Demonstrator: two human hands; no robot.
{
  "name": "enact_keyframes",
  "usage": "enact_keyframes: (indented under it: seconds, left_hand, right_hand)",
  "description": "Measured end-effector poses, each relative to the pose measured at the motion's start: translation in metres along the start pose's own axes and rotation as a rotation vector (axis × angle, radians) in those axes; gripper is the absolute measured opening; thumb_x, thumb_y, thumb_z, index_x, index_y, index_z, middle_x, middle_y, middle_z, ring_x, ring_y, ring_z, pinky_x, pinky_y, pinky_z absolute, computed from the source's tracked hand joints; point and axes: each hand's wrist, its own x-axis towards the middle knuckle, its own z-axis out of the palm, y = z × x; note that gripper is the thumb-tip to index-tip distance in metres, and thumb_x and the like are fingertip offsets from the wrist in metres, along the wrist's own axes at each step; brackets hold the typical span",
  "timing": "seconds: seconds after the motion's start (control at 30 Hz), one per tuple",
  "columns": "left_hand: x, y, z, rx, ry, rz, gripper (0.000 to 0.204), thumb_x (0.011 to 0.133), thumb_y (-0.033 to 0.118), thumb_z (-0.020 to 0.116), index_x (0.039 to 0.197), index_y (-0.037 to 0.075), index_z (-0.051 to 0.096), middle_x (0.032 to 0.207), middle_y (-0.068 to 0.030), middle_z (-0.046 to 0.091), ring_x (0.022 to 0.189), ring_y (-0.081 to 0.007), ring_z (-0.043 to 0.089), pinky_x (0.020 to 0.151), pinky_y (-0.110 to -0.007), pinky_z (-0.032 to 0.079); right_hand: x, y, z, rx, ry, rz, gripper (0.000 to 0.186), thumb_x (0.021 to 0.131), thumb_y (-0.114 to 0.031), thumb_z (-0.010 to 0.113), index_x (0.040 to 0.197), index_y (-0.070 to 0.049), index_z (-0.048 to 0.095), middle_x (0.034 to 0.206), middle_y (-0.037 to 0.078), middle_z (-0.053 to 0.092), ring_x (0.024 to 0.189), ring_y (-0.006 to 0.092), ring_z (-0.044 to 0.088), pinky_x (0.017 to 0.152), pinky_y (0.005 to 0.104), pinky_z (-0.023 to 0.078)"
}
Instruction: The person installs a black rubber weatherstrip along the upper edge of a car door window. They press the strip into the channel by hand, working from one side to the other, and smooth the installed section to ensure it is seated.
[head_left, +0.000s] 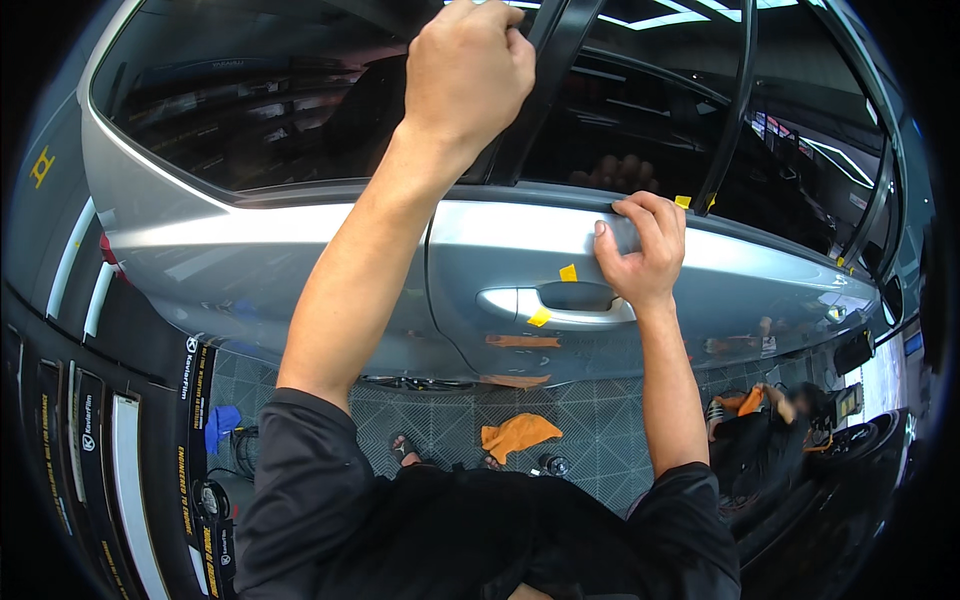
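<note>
My left hand (468,75) is raised in front of the dark side glass of a silver car (260,225), close to the black door pillar (545,80). Its fingers are curled in a fist, and what they hold, if anything, is hidden behind the knuckles. Lower and to the right, my right hand (652,250) rests on the rear door, fingertips at the black window trim (540,194) and thumb apart on the paint. Just below that hand sits the silver door handle (590,312). Small yellow tape pieces (569,273) stick around the handle and along the window edge.
An orange cloth (522,436) lies on the grey tiled floor (610,440) near my feet. At the right a person in dark clothes (765,440) is low by the car, near a dark vehicle (850,500). Black display panels (60,450) and a blue cloth (221,427) are at left.
</note>
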Motion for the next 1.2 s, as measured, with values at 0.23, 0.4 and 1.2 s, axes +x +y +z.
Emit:
enact_keyframes:
  seconds: [0.23, 0.4, 1.2]
  left_hand:
    - [-0.0025, -0.0013, -0.0023, 0.001, -0.022, 0.000, 0.015, 0.087, 0.004, 0.067, 0.098, -0.004, 0.075, 0.091, -0.0237, 0.072, 0.088, -0.0406, 0.072, 0.081, -0.047, 0.059]
    - [-0.0022, 0.0014, -0.0009, -0.014, -0.040, 0.025, 0.015, 0.088, 0.003, 0.067, 0.098, -0.004, 0.075, 0.091, -0.0244, 0.072, 0.088, -0.0409, 0.072, 0.082, -0.047, 0.059]
    - [0.0074, -0.0024, 0.0033, 0.004, -0.018, 0.052, 0.013, 0.088, 0.003, 0.068, 0.096, -0.005, 0.074, 0.088, -0.0243, 0.070, 0.086, -0.0405, 0.071, 0.080, -0.047, 0.058]
  right_hand:
    - [0.0002, -0.0008, 0.0002, 0.005, -0.001, 0.008, 0.029, 0.078, -0.024, 0.081, 0.096, -0.002, 0.079, 0.104, 0.014, 0.072, 0.100, 0.0283, 0.066, 0.080, 0.0411, 0.058]
    - [0.0005, -0.0001, 0.0005, 0.006, 0.011, 0.001, 0.029, 0.078, -0.024, 0.081, 0.097, -0.002, 0.079, 0.104, 0.014, 0.073, 0.100, 0.0282, 0.066, 0.080, 0.0412, 0.058]
    - [-0.0001, -0.0007, 0.0006, 0.003, -0.001, 0.011, 0.030, 0.079, -0.026, 0.081, 0.097, -0.002, 0.080, 0.103, 0.014, 0.073, 0.101, 0.0287, 0.067, 0.080, 0.0417, 0.059]
